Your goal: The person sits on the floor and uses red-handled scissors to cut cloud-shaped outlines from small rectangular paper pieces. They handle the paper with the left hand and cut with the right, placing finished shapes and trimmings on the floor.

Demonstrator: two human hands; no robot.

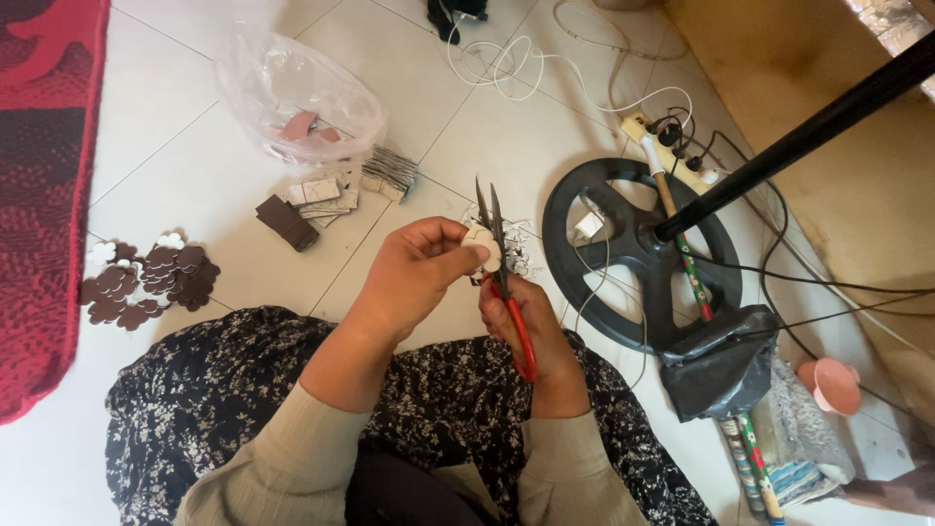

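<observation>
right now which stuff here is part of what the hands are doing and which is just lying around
In use: left hand pinching a small white piece; right hand holding red-handled pliers.

Lying about: brown cutouts, plastic bag, black stand base, power strip, pink cup.

- Pliers (511,302): red handles, dark jaws, centre of frame.
- Skirt (224,390): black with small white flowers, lower left.
- Rug (39,195): red, left edge.
- Flower-shaped cutouts (146,281): brown, some white, left.
- Cup (830,385): pink, lower right.
</observation>
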